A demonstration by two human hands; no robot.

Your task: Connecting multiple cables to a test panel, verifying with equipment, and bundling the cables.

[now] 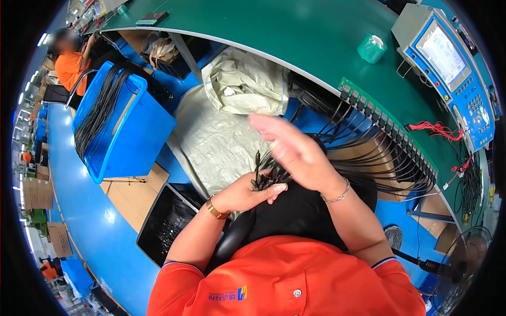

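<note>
My left hand [253, 191] grips a bundle of black cable ends with small connectors [269, 179] above my lap. Just above and to the right of the bundle is my right hand [296, 154], its fingers stretched out and blurred; I see nothing held in it. Many black cables [355, 168] run from near the bundle to a long green circuit board [389, 126] at the bench edge, where their plugs sit in a row of sockets.
A tester with a screen [442, 55] and a roll of green tape [372, 48] stand on the green bench [276, 23]. Left are a blue bin with cables [154, 130], a black crate [154, 221] and a seated person [71, 67]. A woven sack [253, 87] lies ahead, a fan [462, 264] at lower right.
</note>
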